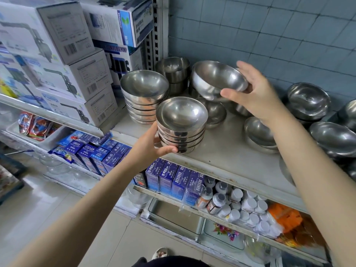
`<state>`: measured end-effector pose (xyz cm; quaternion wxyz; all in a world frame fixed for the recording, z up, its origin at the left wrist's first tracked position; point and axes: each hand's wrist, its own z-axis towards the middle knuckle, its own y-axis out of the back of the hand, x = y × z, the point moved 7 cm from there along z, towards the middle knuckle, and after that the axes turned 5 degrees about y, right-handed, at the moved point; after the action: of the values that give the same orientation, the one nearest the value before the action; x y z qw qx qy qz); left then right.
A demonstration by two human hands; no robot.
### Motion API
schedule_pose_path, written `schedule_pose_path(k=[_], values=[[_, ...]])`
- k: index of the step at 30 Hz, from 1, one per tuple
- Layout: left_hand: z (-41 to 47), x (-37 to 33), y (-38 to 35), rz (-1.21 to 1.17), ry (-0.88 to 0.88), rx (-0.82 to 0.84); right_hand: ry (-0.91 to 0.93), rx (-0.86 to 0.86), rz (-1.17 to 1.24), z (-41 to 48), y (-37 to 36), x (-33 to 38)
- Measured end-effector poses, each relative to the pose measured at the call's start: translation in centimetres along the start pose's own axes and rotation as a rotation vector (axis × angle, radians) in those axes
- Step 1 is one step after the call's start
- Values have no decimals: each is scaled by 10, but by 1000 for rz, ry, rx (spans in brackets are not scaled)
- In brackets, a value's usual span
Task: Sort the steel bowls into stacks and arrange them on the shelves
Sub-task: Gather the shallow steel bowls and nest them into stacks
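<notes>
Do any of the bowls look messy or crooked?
Yes. At the right of the shelf, loose bowls lean tilted on one another instead of nesting flat. The front stack, gripped by the left hand, sits straight.

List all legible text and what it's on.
"...MERSIBLE PUMP", start unclear: dark box.
"Pump": white box, and lower white box.
Blue cartons: Chinese print, too blurred.
Barcode labels, bottles: too small.
Steel bowls: none.
</notes>
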<state>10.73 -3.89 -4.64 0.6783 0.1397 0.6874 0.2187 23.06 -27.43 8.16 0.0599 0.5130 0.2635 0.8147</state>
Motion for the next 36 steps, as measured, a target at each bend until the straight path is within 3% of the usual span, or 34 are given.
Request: schedule_pose_path(k=[5, 12, 18, 23, 30, 36], values=[[1, -1, 1, -19, -18, 1, 78, 199, -54, -24, -57, 38], [1, -1, 1, -39, -23, 22, 18, 241, -180, -36, -80, 25], [1, -2, 0, -16, -18, 29, 18, 329, -81, -33, -81, 17], [1, -2, 0, -18, -19, 14, -107, 177, 114, -15, -36, -20], [0, -1, -1, -6, 15, 9, -133, 473, -308, -13, -31, -79], [1, -2, -1, -12, 11, -1, -65, 405, -467, -19, -25, -79]])
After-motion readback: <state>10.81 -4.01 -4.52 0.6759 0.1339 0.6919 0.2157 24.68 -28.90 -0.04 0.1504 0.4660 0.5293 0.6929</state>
